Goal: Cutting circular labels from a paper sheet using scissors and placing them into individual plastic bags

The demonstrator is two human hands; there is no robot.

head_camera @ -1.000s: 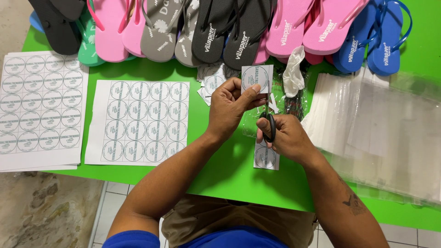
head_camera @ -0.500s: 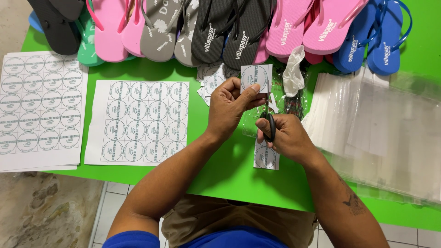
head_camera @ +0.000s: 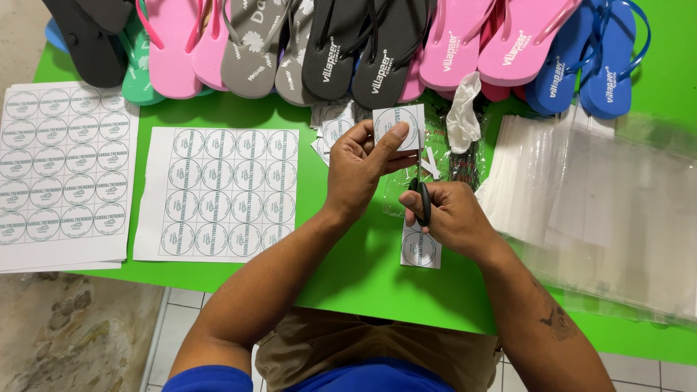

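The left hand (head_camera: 359, 170) pinches a small square white paper label with a round print (head_camera: 399, 125), thumb on top, fingers shut on it, up above the bright green table (head_camera: 348, 276). The right hand (head_camera: 450, 218) is closed around black-handled scissors (head_camera: 422, 203), just below the label. A strip of the same labels (head_camera: 421, 250) lies under that hand. A white sheet of round prints (head_camera: 218, 192) lies to the left. Clear plastic bags (head_camera: 595, 203) are stacked on the right.
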